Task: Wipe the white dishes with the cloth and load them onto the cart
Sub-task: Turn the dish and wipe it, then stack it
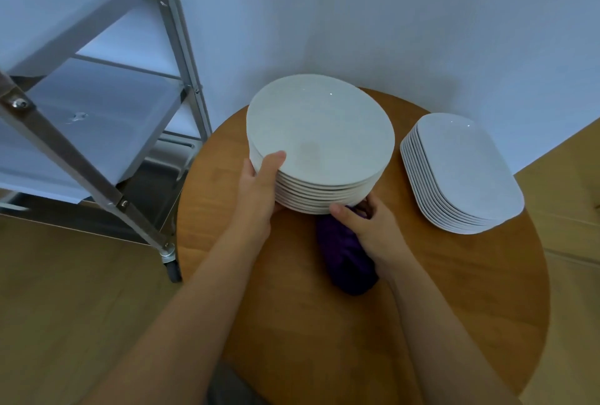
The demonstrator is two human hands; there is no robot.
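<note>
A stack of several round white plates (319,132) stands on the round wooden table (373,323). My left hand (259,187) grips the stack's near left edge, thumb on the top plate and fingers under its rim. My right hand (367,226) holds a bunched purple cloth (345,258) against the table, its thumb touching the bottom of the stack at the near right. A second stack of several white rounded-rectangle plates (464,174) sits to the right. The metal cart (107,132) with white-lined shelves stands to the left.
A white wall rises just behind the table and both stacks. The cart's leg and wheel (173,270) stand close to the table's left edge. Wooden floor (65,307) surrounds the table. A dark patch of clothing shows at the bottom edge.
</note>
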